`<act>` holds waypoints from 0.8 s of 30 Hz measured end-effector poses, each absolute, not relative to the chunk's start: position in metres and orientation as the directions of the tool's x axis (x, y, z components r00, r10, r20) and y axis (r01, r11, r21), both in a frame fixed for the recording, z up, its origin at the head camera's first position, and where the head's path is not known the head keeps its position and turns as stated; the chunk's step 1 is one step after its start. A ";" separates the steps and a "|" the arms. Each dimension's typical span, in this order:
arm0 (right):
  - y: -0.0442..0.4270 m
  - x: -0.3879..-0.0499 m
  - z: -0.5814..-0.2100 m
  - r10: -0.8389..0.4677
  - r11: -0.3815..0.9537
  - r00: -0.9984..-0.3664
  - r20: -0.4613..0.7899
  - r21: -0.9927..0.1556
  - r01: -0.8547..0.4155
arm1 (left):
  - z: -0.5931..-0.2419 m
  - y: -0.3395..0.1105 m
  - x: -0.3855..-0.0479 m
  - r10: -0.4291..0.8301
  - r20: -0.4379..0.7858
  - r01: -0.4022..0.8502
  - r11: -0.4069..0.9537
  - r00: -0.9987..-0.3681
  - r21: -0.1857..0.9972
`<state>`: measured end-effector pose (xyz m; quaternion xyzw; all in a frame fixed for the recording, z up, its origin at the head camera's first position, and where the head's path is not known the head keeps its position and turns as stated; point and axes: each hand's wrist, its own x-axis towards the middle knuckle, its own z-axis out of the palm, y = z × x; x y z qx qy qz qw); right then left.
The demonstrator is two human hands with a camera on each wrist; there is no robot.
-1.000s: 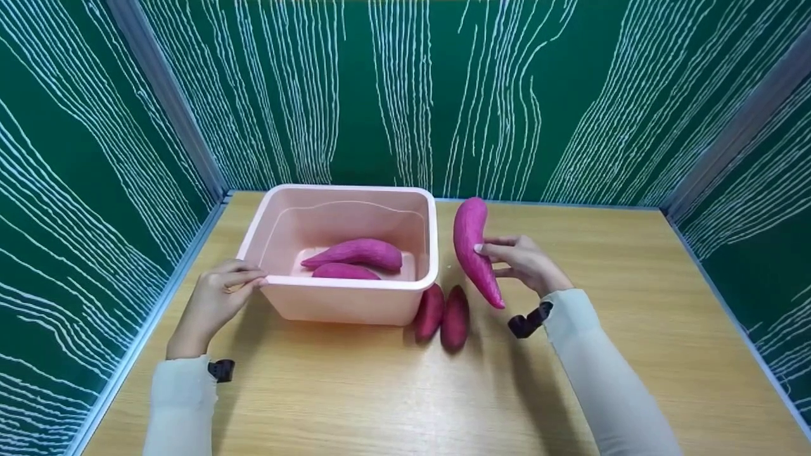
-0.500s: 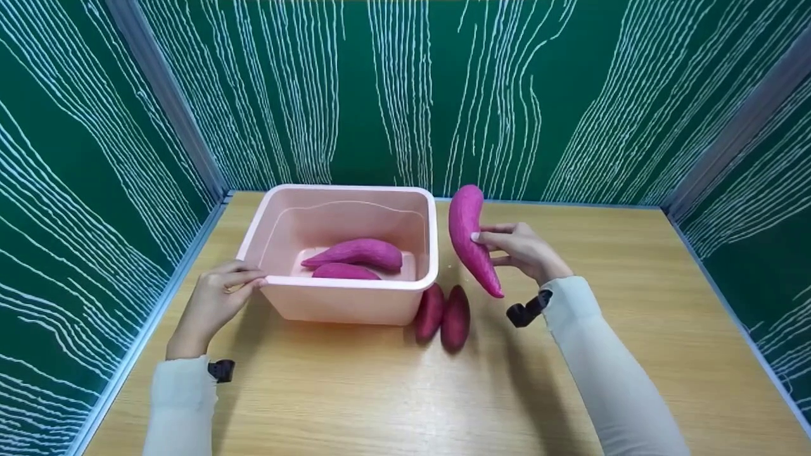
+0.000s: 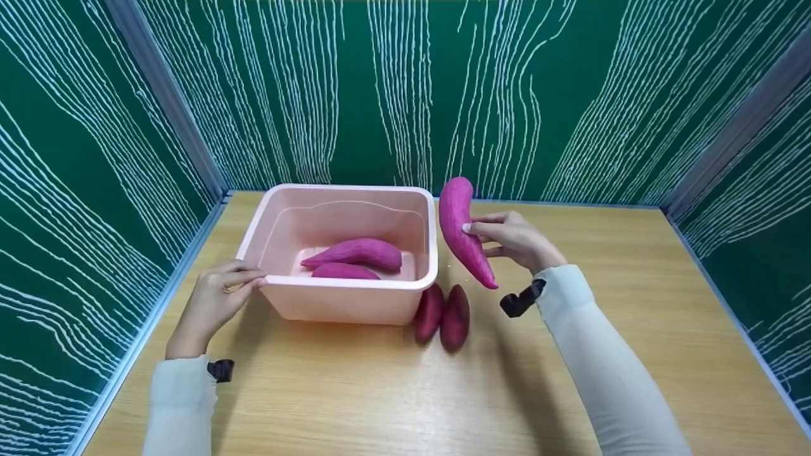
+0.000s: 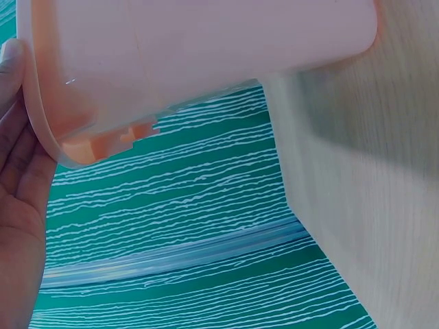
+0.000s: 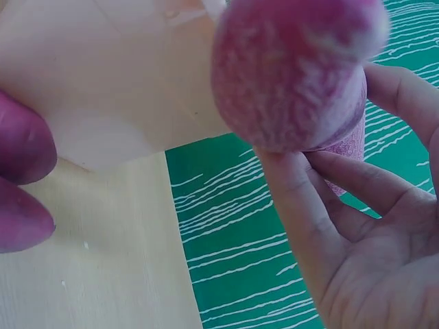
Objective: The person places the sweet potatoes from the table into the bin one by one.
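Observation:
My right hand point(image 3: 516, 239) pinches a long, curved pink-purple sweet potato point(image 3: 457, 221) around its middle, holding it tilted in the air just right of the pink plastic bin. In the right wrist view the sweet potato point(image 5: 291, 75) fills the top, thumb and fingers on either side. The near left corner of the pink bin's rim point(image 3: 348, 283) is pinched by my left hand point(image 3: 212, 304); the left wrist view has that hand point(image 4: 20, 178) at the rim's edge. Inside the bin lie two more sweet potatoes, one longer point(image 3: 361, 252), the other point(image 3: 345, 272) partly hidden by the front wall.
Two darker red sweet potatoes point(image 3: 455, 318) lie side by side on the wooden table point(image 3: 355, 392), close against the bin's right front corner. Green panels point(image 3: 481, 95) with white wavy lines stand around the table's back and sides, joined by metal posts point(image 3: 168, 95).
The right hand has moved up and a little left with the sweet potato, closer to the bin's right rim. My left hand and the bin have stayed put.

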<state>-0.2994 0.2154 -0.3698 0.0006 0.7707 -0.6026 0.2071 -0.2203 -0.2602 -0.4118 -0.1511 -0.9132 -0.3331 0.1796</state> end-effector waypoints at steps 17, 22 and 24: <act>0.192 -0.309 -0.359 -0.284 0.249 -0.909 -0.305 -0.939 0.237 | -0.414 -0.261 -0.220 0.164 0.462 0.424 0.727 -0.871 0.540; 0.183 -0.311 -0.356 -0.293 0.273 -0.901 -0.320 -0.931 0.241 | -0.414 -0.261 -0.221 0.155 0.448 0.408 0.727 -0.881 0.552; 0.180 -0.312 -0.355 -0.296 0.285 -0.899 -0.323 -0.928 0.239 | -0.414 -0.260 -0.221 0.155 0.446 0.407 0.727 -0.882 0.553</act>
